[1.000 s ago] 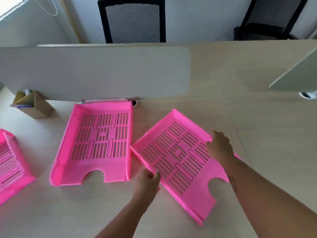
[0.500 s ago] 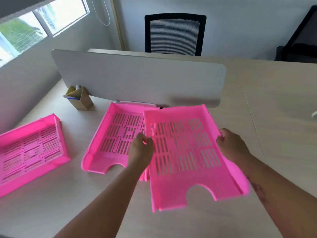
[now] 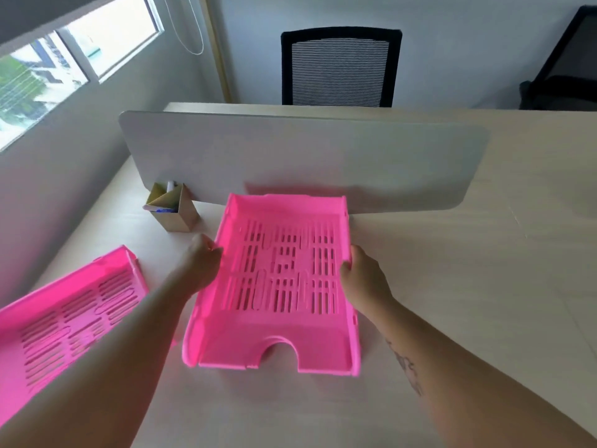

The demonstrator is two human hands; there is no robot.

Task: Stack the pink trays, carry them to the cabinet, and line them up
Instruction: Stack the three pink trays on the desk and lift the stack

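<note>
A pink slotted tray lies on top of a second pink tray in the middle of the desk, nested so that only a thin edge of the lower one shows at the front. My left hand grips the top tray's left wall. On the right wall my right hand holds the same tray. A third pink tray lies apart at the left, turned at an angle, partly behind my left forearm.
A grey divider panel stands upright just behind the trays. A cardboard pen holder sits left of them against the panel. Behind the desk stands a black mesh chair. The wooden desk stretches to the right.
I lifted the right-hand tray off the desk, swung it left and set it down onto the middle tray. My view has turned left, and both hands stay on its side walls.
</note>
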